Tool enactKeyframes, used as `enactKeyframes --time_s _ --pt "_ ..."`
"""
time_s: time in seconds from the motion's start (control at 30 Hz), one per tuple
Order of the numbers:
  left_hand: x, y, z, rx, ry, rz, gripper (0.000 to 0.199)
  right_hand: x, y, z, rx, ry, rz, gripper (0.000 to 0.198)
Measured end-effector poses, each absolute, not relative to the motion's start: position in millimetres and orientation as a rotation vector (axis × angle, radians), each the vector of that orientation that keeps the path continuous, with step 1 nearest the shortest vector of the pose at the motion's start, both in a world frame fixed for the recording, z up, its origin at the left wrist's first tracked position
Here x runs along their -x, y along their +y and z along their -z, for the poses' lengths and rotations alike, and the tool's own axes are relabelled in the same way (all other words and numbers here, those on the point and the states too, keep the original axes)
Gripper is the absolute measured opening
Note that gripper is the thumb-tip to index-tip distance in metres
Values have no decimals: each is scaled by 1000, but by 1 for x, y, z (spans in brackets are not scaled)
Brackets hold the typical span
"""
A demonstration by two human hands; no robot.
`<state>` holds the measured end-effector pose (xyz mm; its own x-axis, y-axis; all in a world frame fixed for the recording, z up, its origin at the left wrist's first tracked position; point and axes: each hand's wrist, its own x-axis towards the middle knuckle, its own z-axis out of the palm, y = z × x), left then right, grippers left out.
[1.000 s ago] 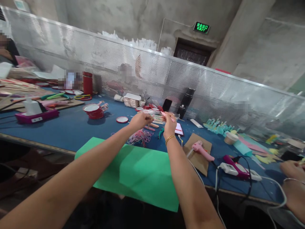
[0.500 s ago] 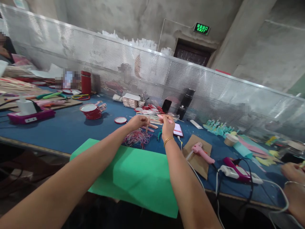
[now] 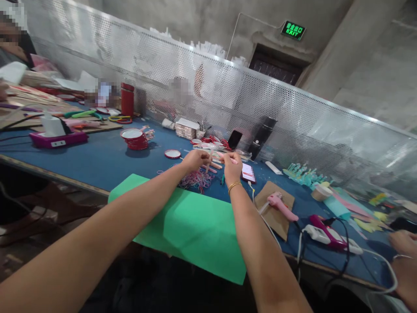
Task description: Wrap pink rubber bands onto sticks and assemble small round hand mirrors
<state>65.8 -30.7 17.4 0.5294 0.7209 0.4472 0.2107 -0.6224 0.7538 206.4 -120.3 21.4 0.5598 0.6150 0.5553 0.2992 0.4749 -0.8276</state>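
Observation:
Above the blue table, my left hand pinches a thin pale pink strip, which stands nearly upright at the fingertips. Close beside it on the right, my right hand is closed around a slim pink stick; its exact kind is too small to make out. Below my left hand lies a tangle of pink, purple and white cords. Pink and peach sticks lie behind the cords, partly covered by my fingers. A green sheet hangs over the table's front edge under my forearms.
A pink glue gun rests on cardboard at right, near a purple power strip with cables. A stack of red-rimmed discs stands left. A phone lies behind my right wrist. Another person's hand is at far right.
The camera view has shifted, so the table sits further right. The strip in my left hand, which hung down, now reaches up above the fingertips. Both hands keep their grips.

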Motion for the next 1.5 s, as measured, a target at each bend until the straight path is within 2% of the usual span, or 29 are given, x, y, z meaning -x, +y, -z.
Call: enactKeyframes --time_s 0.23,0.43,0.83,1.5 --pt "-66 -24 -16 -2179 760 -996 22 -198 -123 -21 1081 -1136 -299 15" --pt "-68 -17 -10 -2105 775 -988 18 -205 -118 -18 1158 -1121 -176 17" --pt "-65 -15 -10 -2163 808 -956 27 -200 -122 -22 1162 -1141 -148 17" --pt "-64 -17 -11 -2135 792 -987 26 -196 -126 -25 1139 -1138 -235 20"
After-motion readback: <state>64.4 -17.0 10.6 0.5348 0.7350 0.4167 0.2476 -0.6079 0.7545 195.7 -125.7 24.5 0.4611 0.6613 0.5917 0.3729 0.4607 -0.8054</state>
